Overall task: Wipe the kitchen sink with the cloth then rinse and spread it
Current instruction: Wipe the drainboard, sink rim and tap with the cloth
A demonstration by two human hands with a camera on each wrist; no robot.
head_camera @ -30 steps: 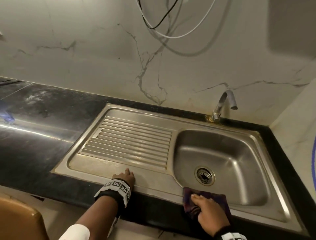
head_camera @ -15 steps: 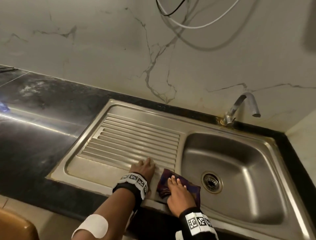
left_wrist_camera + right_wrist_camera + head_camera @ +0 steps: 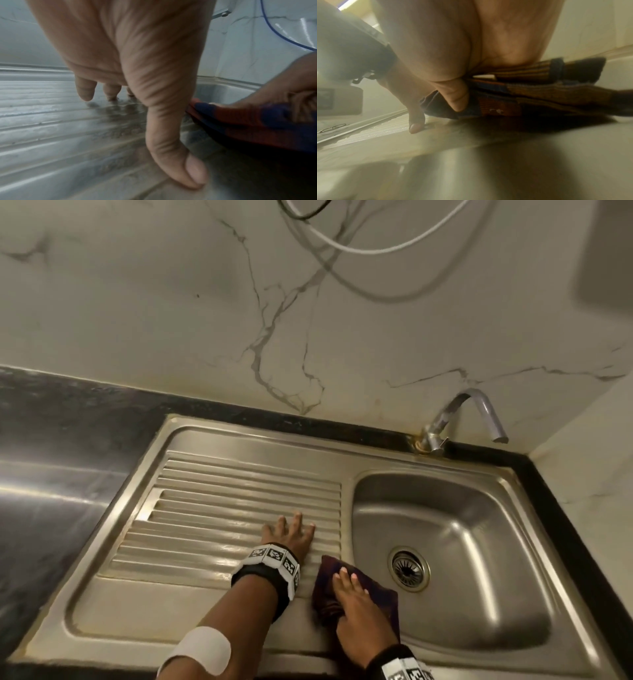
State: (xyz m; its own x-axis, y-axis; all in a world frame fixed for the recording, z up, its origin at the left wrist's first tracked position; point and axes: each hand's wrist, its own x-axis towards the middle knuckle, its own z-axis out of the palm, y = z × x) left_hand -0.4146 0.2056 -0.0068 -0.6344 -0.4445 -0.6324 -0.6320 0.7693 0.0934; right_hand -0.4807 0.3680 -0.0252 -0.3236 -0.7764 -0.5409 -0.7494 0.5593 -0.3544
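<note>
You are wearing a black band around your left wrist, and it is carrying a row of white square tags printed with black coded patterns along its upper edge. A matching black band with the same white coded tags is circling your right wrist at 5 o'clock in the head view. A white oval patch is sticking to your left forearm below the band. Both forearms are showing bare, with no sleeves.
</note>
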